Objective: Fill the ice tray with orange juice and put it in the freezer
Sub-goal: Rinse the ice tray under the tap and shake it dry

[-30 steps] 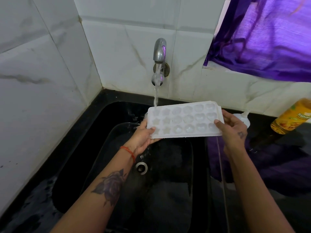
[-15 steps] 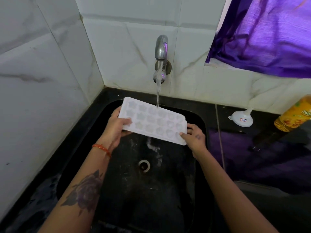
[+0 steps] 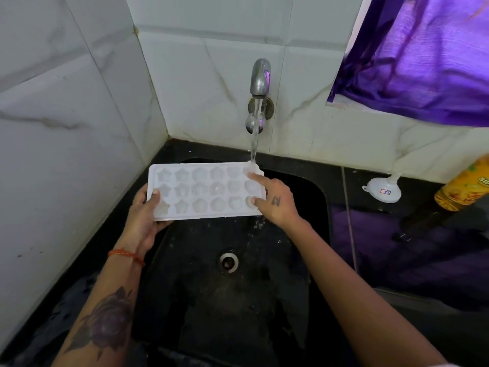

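Observation:
A white ice tray (image 3: 203,192) with star and round moulds is held level over the black sink (image 3: 321,207). My left hand (image 3: 144,215) grips its left end, thumb on top. My right hand (image 3: 275,201) rests on the tray's right end, with its fingers spread and pressing into the rightmost moulds. Water from the running metal tap (image 3: 260,80) lands on the tray's far right corner. An orange juice bottle (image 3: 465,184) lies at the right edge on the counter.
A small white funnel (image 3: 383,190) sits on the black counter right of the sink. The drain (image 3: 229,262) is below the tray. White marble tiles wall the left and back. A purple curtain (image 3: 423,56) hangs at upper right.
The tray has shifted left and levelled out, so the water now hits its far right corner. My right hand went from gripping the tray's edge to laying its fingers on the moulds.

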